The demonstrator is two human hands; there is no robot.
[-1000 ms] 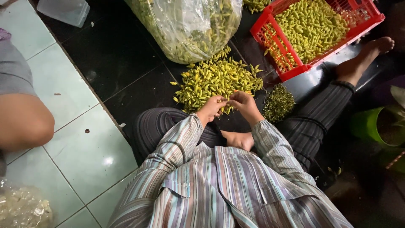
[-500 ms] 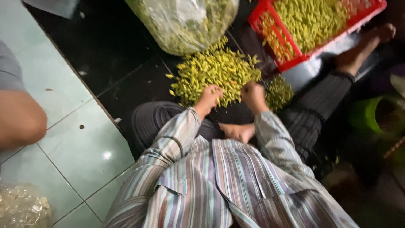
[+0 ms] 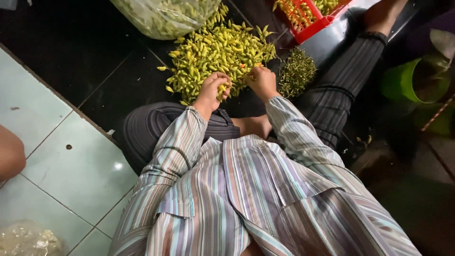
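I sit on the floor in my striped shirt [image 3: 246, 199] with my legs folded, and a moment ago my two hands were close together just in front of my knees. Now they have moved apart and gone forward into the pile of yellow-green chillies [image 3: 220, 52] on the dark floor. My left hand [image 3: 214, 90] is curled around a few chillies at the near edge of the pile. My right hand [image 3: 262, 80] is closed at the pile's right side, but I cannot tell what is in it. So I think I am grabbing more chillies to work on. Just right of my right hand lies a small heap of green stems [image 3: 296, 71]. Farther off are a red basket [image 3: 308, 21] and a big clear bag [image 3: 161, 16], both holding chillies.
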